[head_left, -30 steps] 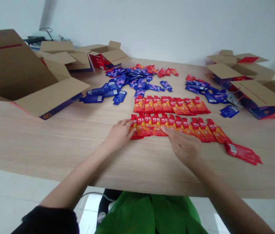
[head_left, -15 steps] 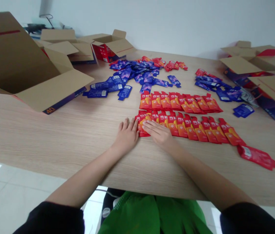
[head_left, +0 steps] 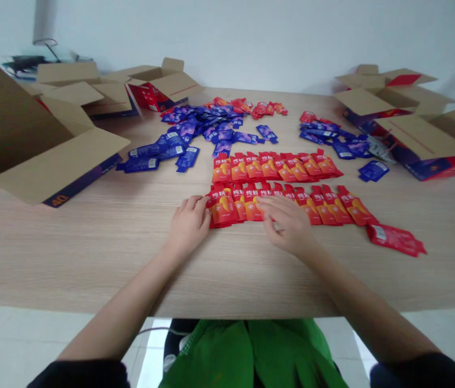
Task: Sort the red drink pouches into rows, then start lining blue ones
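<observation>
Red pouches with orange fruit prints lie in two overlapping rows on the table, the back row and the front row. My left hand rests on the tabletop at the front row's left end. Its bent fingers touch the edge of the leftmost red pouch without gripping it. Over the middle of the front row is my right hand, fingers loosely bent and thumb apart, nothing visible in it. It hides parts of several pouches. One red pouch lies back side up beyond the row's right end.
Behind the rows lie a heap of blue pouches and some crumpled red pouches. More blue pouches lie at the right. Open cardboard boxes stand left, back left and right.
My right hand has lifted off the leftmost pouches and moved right along the front row. My left hand stays at the row's left end, its fingers more bent. The view has shifted.
</observation>
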